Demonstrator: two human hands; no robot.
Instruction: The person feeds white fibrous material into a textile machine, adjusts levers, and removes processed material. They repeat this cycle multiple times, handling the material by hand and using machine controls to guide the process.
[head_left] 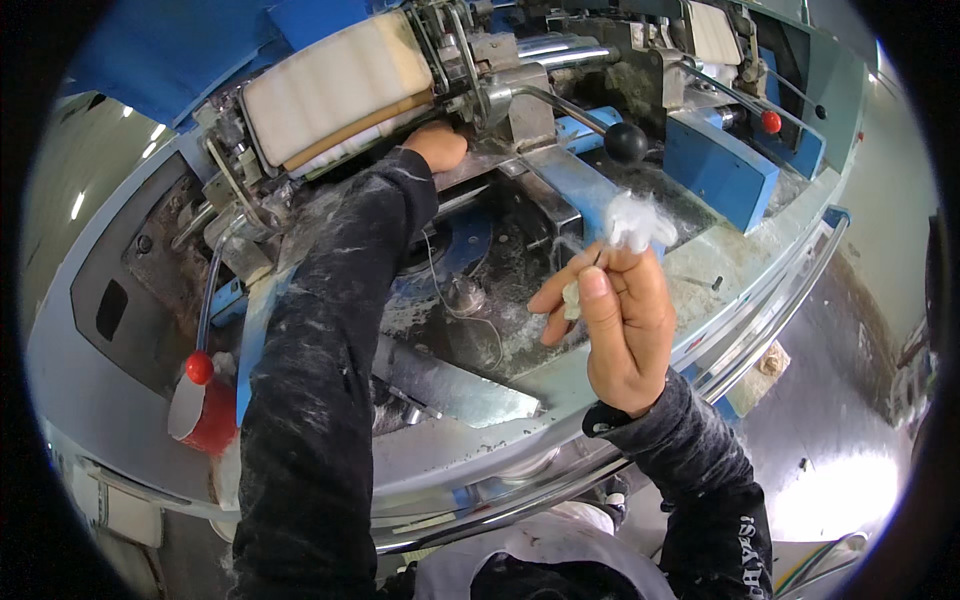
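Note:
My left hand (437, 147) reaches under a pressing unit with a wide cream-coloured roller or belt (340, 85). Its fingers are out of sight behind the machine parts. My right hand (622, 325) is raised over the near side of the machine, its fingers closed. From the fingertips sticks out a loose tuft of white fibre (640, 222). A small pale piece (571, 299) also shows between the fingers, with something thin and dark near the thumb tip; its kind is unclear. Below, a thin white strand (437, 275) hangs over the dark, lint-covered recess.
A lever with a black ball knob (625, 143) stands between my hands. Red-knobbed levers rise at the left (199, 367) and far right (771, 122). A red can (204, 415) sits at the left edge. A metal rail (770, 328) runs along the machine's front.

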